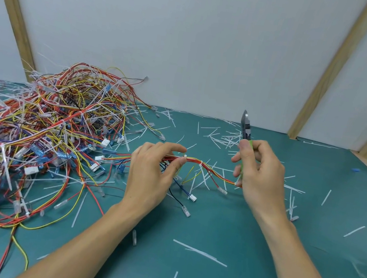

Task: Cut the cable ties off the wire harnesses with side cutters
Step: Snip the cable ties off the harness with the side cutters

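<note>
Two hands work one harness (199,166) at the middle of the mat (234,233). The left hand (151,177) pinches the bundle between thumb and forefinger, right beside a white tie (185,155); a second tie (201,164) sits just toward 3 o'clock from it. The right hand (259,176) is curled around the green grips of the cutters (246,125), blades pointing to 12 o'clock, well above the wires, and its lower fingers seem also to trap the harness's far end. Whether the blades are parted I cannot tell.

Risks, as I judge them: the first tie lies against the left fingertips, so a bite taken there could nick skin. The ties hug thin red and yellow wires, so a blade slid in too deep could cut insulation or a strand. Holding tool and wire end in one hand could let the harness slip as the cutters swing down. A snipped tail could also fly off.

No bins or trays show. The pile (38,137) of harnesses, many of them showing ties, lies loose at 9 o'clock, and cut tie tails (200,253) are scattered over the mat, thickest toward 12 o'clock behind the cutters.
</note>
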The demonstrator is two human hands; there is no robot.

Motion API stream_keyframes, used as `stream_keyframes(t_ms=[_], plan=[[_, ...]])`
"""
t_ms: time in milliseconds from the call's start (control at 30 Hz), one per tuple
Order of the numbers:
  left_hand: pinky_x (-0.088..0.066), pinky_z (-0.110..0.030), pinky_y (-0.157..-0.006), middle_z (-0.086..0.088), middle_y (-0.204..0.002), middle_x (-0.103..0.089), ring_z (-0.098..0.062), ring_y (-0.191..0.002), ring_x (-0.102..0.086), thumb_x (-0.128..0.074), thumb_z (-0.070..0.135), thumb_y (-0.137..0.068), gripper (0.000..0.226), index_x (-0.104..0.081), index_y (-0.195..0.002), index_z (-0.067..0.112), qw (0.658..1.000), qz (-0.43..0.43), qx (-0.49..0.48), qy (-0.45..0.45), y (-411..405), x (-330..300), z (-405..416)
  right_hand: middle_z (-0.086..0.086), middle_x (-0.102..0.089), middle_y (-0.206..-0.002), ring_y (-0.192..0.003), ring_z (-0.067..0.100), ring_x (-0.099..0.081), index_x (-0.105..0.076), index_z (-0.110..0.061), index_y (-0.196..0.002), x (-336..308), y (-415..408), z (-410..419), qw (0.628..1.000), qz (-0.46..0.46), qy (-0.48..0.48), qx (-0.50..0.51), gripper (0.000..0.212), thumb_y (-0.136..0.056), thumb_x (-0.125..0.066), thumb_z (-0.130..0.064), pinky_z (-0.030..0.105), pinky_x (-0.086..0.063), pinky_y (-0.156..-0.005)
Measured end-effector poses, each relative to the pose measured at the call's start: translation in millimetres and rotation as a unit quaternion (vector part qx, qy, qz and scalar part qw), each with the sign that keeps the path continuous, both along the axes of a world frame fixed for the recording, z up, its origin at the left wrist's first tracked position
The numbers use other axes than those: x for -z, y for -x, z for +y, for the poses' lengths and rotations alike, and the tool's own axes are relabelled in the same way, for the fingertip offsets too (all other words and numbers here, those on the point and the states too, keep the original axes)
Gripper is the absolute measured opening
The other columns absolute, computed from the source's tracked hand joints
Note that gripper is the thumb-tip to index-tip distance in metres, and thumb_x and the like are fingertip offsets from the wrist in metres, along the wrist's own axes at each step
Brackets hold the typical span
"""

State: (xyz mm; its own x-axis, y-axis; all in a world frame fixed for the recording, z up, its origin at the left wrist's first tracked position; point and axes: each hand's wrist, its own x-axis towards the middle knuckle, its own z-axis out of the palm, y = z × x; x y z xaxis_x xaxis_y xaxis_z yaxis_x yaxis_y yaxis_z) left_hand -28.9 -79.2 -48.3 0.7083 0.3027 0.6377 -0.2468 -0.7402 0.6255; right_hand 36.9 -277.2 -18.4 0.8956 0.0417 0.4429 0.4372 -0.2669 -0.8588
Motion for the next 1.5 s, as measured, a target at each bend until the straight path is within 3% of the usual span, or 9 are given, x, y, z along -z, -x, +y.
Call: stream_keyframes(t_ms=[167,267,533,667,833,1033,1267,1367,1500], plan=[[-0.044,-0.051,-0.087,0.011,-0.083,-0.067,-0.018,-0.087,-0.057,-0.071,0.027,-0.093,0.004,-0.075,-0.093,0.024,1.000,-0.001,0.005,0.010,1,-3,-1,-0.011,-0.074,-0.083,-0.072,0.013,-0.070,-0.062,-0.027,-0.089,3,8,9,0.997,0.012,0.062,-0.052,0.014,-0.086,-0.075,-0.032,0.040,-0.058,-0.071],[-0.044,-0.052,-0.089,0.010,-0.083,-0.069,-0.017,-0.090,-0.058,-0.071,0.026,-0.093,0.006,-0.076,-0.092,0.023,0.999,0.008,0.010,0.045,3,-5,-2,-0.016,-0.074,-0.092,-0.080,0.012,-0.071,-0.056,-0.028,-0.094,4,10,11,0.994,-0.012,0.090,-0.067,0.023,-0.083,-0.074,-0.017,0.046,-0.059,-0.079],[-0.046,-0.053,-0.089,0.015,-0.082,-0.068,-0.017,-0.091,-0.060,-0.073,0.028,-0.091,0.002,-0.074,-0.089,0.028,0.994,0.006,0.034,0.101,6,-8,-4,-0.030,-0.071,-0.096,-0.070,0.008,-0.063,-0.044,-0.035,-0.095,16,11,18,0.981,0.012,0.182,-0.071,0.037,-0.084,-0.079,-0.028,0.048,-0.056,-0.077],[-0.043,-0.048,-0.094,0.013,-0.081,-0.066,-0.016,-0.086,-0.059,-0.067,0.037,-0.087,0.014,-0.073,-0.091,0.025,0.999,-0.006,-0.016,-0.028,10,-10,-7,-0.017,-0.074,-0.086,-0.078,0.017,-0.068,-0.048,-0.032,-0.093,15,11,19,0.988,0.039,0.124,-0.086,0.034,-0.085,-0.081,-0.030,0.048,-0.057,-0.079],[-0.030,-0.047,-0.117,0.009,-0.110,-0.065,-0.016,-0.109,-0.057,-0.070,0.027,-0.085,0.029,-0.070,-0.113,0.025,0.981,-0.046,-0.002,-0.188,9,-12,-6,-0.011,-0.075,-0.082,-0.070,0.009,-0.066,-0.054,-0.025,-0.095,15,11,18,0.984,0.061,0.101,-0.132,0.031,-0.085,-0.083,-0.020,0.036,-0.057,-0.078],[-0.036,-0.043,-0.111,0.013,-0.087,-0.068,-0.014,-0.090,-0.060,-0.073,0.029,-0.091,0.011,-0.073,-0.100,0.025,0.980,-0.002,0.051,-0.191,6,-7,-4,-0.006,-0.074,-0.081,-0.070,0.010,-0.065,-0.055,-0.019,-0.098,13,11,18,0.978,0.079,0.075,-0.176,0.031,-0.085,-0.084,-0.016,0.029,-0.056,-0.072],[-0.038,-0.035,-0.082,0.014,-0.070,-0.060,-0.011,-0.075,-0.048,-0.067,0.036,-0.091,0.015,-0.071,-0.079,0.028,0.995,0.012,0.048,-0.092,2,-3,-2,-0.007,-0.075,-0.091,-0.074,0.011,-0.067,-0.061,-0.021,-0.097,13,12,19,0.981,0.058,0.082,-0.163,0.031,-0.080,-0.087,-0.017,0.036,-0.058,-0.081],[-0.037,-0.035,-0.084,0.013,-0.073,-0.059,-0.013,-0.078,-0.048,-0.067,0.040,-0.092,0.015,-0.072,-0.083,0.029,0.993,0.020,0.033,-0.109,1,0,-1,-0.007,-0.075,-0.090,-0.085,0.011,-0.072,-0.068,-0.025,-0.095,12,10,19,0.987,0.057,0.073,-0.127,0.028,-0.077,-0.090,-0.024,0.038,-0.059,-0.088],[-0.031,-0.028,-0.081,0.011,-0.076,-0.054,-0.013,-0.079,-0.046,-0.073,0.045,-0.087,0.015,-0.071,-0.090,0.030,0.989,0.037,0.057,-0.129,0,0,2,-0.009,-0.076,-0.084,-0.085,0.012,-0.073,-0.073,-0.025,-0.091,12,4,13,0.992,0.088,0.023,-0.093,0.020,-0.080,-0.088,-0.033,0.045,-0.063,-0.080]])
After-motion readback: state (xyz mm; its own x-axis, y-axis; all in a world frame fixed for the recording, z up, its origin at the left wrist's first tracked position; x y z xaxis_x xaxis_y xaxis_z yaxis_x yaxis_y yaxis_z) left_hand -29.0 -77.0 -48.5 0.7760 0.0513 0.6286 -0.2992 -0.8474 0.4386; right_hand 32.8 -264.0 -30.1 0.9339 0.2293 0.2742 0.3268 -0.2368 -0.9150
